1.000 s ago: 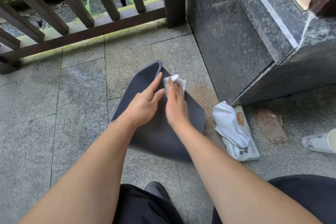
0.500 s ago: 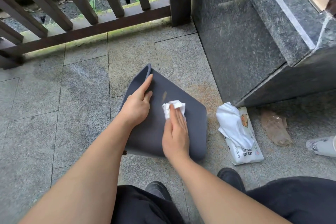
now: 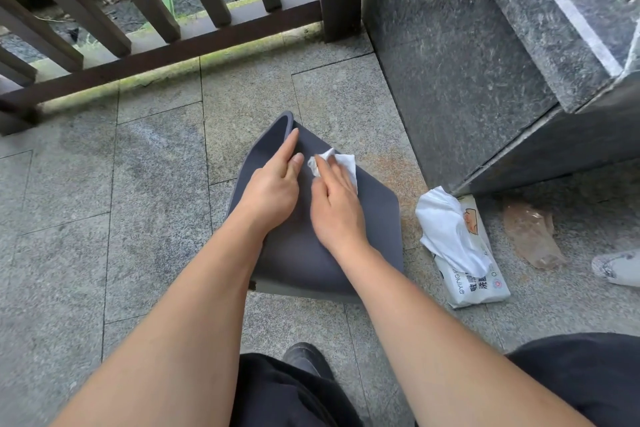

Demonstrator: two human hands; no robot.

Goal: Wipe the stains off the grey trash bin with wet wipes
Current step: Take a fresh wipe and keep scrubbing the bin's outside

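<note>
- The right hand point(image 3: 337, 210) pressed a crumpled white wet wipe point(image 3: 341, 163) with straight, slightly spread fingers point(image 3: 329, 173); the left hand point(image 3: 273, 189) lay flat, fingers together.
- The grey trash bin point(image 3: 372, 215) lay on its side, matte and dark, at the centre of the view.
- The floor point(image 3: 156, 184) was grey stone tiles; a railing point(image 3: 166, 45) stood at 11 o'clock and a wipes pack point(image 3: 478, 284) at 3 o'clock.
- Half a second before, the wipe was lower on the bin.

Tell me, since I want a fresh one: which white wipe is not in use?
The wipe draped over the pack; the other lies under the right hand.
</note>
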